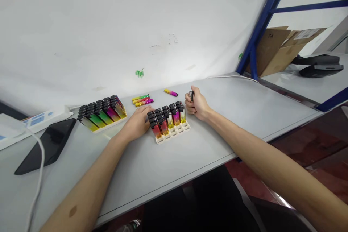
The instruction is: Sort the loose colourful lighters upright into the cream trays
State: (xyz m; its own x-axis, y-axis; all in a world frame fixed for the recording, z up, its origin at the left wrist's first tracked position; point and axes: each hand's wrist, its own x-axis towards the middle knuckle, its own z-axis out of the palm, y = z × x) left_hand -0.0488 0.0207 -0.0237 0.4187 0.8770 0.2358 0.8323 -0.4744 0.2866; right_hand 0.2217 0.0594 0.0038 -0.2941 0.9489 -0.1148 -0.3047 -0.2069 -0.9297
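Note:
My right hand [198, 104] is closed in a fist around a lighter [191, 95], its metal top showing beside the raised thumb. Most of that lighter's body is hidden by the fingers. Just left of it, a white tray [174, 135] with slots holds upright lighters with black tops and red, yellow and purple bodies; its front row of slots is bare. My left hand [138, 122] is against the tray's left end, fingers curled around it and partly hidden behind the lighters. Behind the tray, a yellow-purple lighter body [171, 92] lies flat on the table.
Several colourful lighter bodies [143, 100] lie near the wall. A second tray [108, 126] full of lighters stands at left, beside a black phone [47, 146], a white power strip [40, 121] and a cable [40, 166]. A blue frame [262, 21] and cardboard box [282, 49] are at right.

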